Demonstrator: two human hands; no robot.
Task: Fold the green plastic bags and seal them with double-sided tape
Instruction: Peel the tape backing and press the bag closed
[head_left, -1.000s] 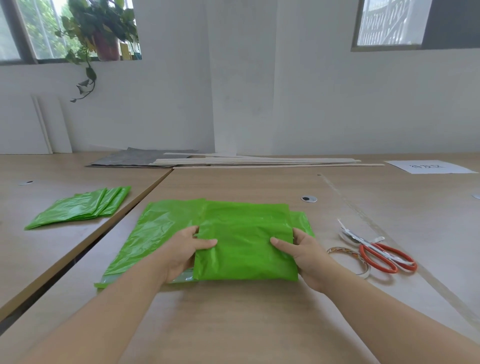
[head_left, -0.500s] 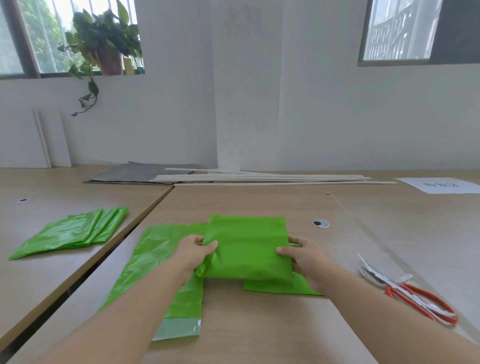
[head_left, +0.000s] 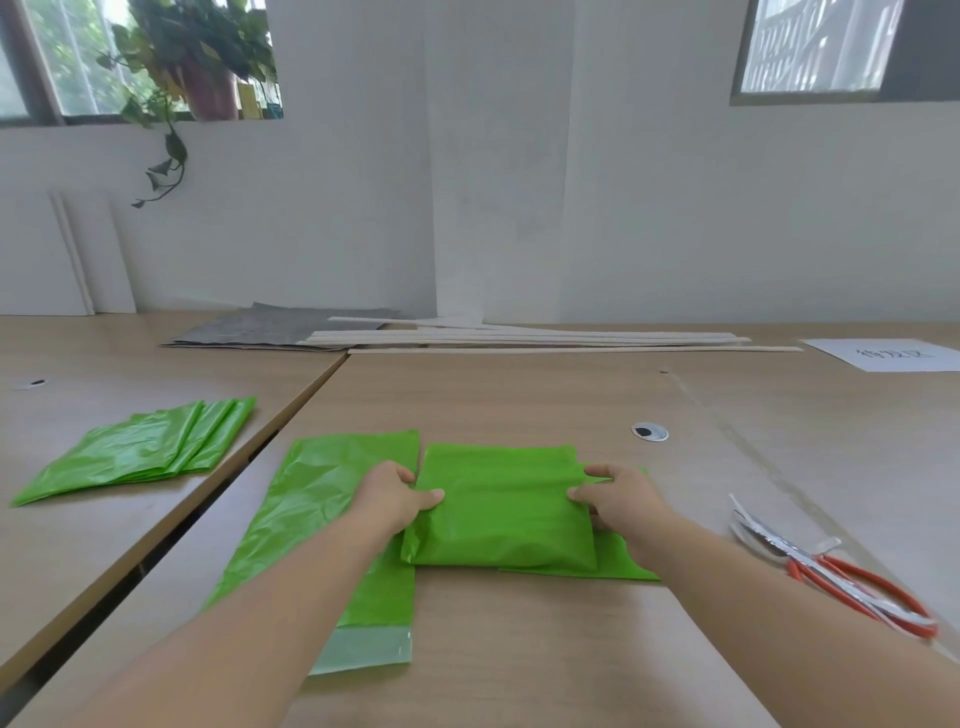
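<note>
A folded green plastic bag (head_left: 501, 506) lies on the wooden table in front of me. My left hand (head_left: 392, 499) pinches its left edge and my right hand (head_left: 621, 496) grips its right edge. Under and left of it a flat green bag (head_left: 311, 499) stretches toward me, ending in a pale strip (head_left: 363, 649). Another green layer (head_left: 621, 564) sticks out at the lower right below the folded bag. No tape roll is visible.
A stack of green bags (head_left: 140, 449) lies on the neighbouring table at left, past a dark gap (head_left: 171, 540). Orange-handled scissors (head_left: 836, 577) rest at right. A round cable hole (head_left: 649, 431), long wooden strips (head_left: 545, 340), grey sheets (head_left: 275, 330) and a white paper (head_left: 891, 354) sit farther back.
The folded bag has been shifted to the right off the flat bag, uncovering that bag's length and pale strip. My view has tilted upward, so everything sits lower in frame.
</note>
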